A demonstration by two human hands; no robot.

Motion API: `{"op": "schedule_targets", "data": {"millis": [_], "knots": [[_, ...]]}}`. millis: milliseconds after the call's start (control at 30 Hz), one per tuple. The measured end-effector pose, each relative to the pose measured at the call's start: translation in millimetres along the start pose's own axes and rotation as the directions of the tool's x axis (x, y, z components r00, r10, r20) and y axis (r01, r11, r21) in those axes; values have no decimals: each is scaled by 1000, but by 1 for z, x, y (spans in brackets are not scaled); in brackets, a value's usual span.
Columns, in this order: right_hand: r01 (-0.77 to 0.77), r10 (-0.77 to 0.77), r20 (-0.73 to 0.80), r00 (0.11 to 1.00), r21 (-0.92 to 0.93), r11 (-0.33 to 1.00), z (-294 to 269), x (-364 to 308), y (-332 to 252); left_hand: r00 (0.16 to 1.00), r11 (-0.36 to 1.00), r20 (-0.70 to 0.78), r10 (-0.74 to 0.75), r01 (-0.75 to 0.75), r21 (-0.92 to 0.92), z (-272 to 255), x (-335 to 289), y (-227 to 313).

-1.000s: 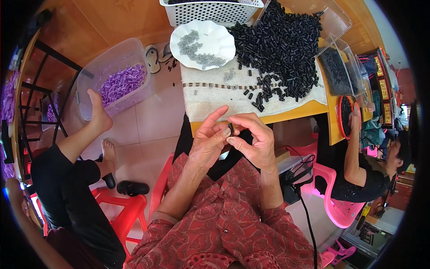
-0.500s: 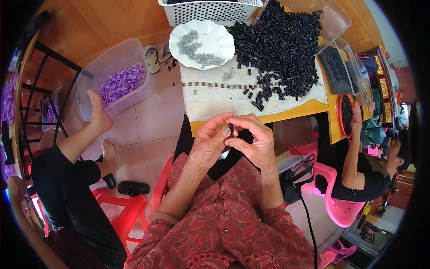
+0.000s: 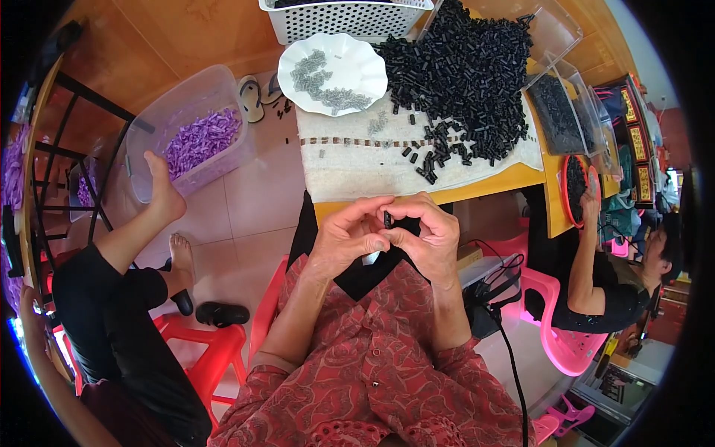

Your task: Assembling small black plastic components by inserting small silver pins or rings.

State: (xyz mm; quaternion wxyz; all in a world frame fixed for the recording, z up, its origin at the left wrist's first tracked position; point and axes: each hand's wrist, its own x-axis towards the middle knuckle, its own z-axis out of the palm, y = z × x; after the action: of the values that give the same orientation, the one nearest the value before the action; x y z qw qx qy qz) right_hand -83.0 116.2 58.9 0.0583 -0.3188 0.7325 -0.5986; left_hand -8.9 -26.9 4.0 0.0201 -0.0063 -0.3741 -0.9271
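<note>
Both hands meet over the lap, just short of the table (image 3: 491,188) edge. Black tube (image 3: 388,220) pinched between the fingertips of left hand (image 3: 348,237) and right hand (image 3: 430,237), long axis roughly upright. Both equally near; black pile (image 3: 465,71) lies well beyond.

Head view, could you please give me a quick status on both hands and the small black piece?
Left hand and right hand together, fingertips pinching one small black piece. Held above the lap, short of the table. Nothing between hands and black pile.
</note>
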Motion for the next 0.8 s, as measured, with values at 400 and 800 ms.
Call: {"op": "schedule_targets", "data": {"millis": [400,800], "knots": [[-30,31,-17,999,82,996,1,-3,3,994,992,6,111,-112,55,-6,0,-10],[31,-33,-76,997,-32,999,3,0,2,994,995,-37,104,-104,3,7,2,-4]]}}
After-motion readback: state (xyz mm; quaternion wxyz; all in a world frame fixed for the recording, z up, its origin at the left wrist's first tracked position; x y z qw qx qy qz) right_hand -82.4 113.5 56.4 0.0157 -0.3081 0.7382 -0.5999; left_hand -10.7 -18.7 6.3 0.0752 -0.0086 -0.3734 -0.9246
